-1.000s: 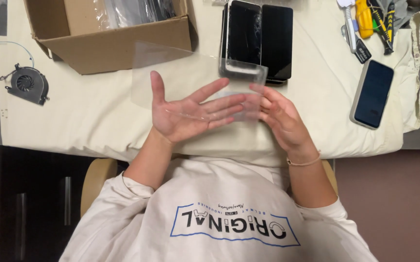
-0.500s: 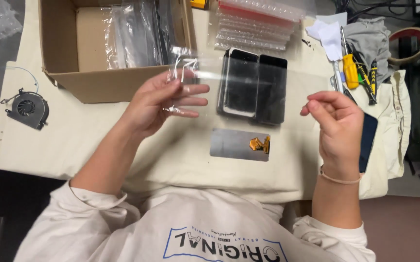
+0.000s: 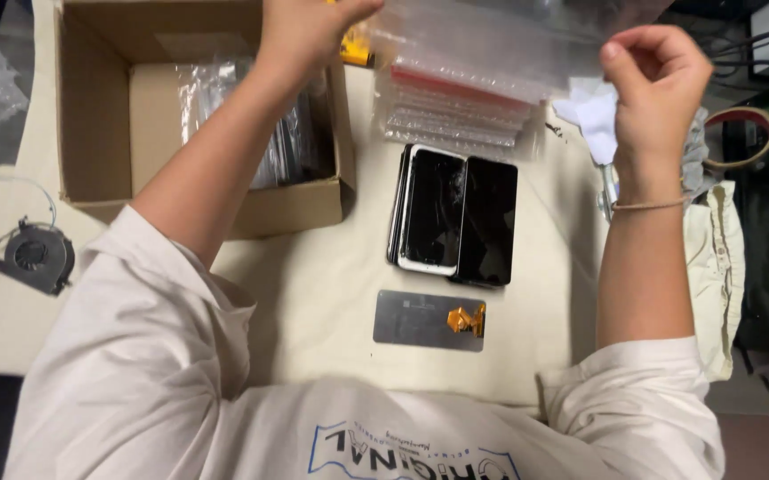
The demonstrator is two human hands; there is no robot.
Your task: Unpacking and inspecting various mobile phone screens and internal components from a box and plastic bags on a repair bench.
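Note:
Both hands are raised over the far side of the table and stretch a clear plastic bag (image 3: 500,31) between them. My left hand (image 3: 313,27) pinches its left end above the cardboard box; its fingertips are cut off by the top edge. My right hand (image 3: 655,80) is closed on its right end, with a thin bracelet on the wrist. Below them a grey metal plate with an orange flex cable (image 3: 429,320) lies flat on the cream cloth, touched by neither hand. A stack of dark phone screens (image 3: 455,213) lies just beyond the plate.
An open cardboard box (image 3: 100,116) with bagged parts stands at the left. A pile of bubble-wrap bags (image 3: 460,120) lies behind the screens. A small black fan (image 3: 38,258) sits at the left table edge. A white cloth (image 3: 593,111) and a tape roll (image 3: 740,133) are at the right.
Both hands lifted the clear bag off the table and carried it up and away. The grey plate stayed behind on the cloth.

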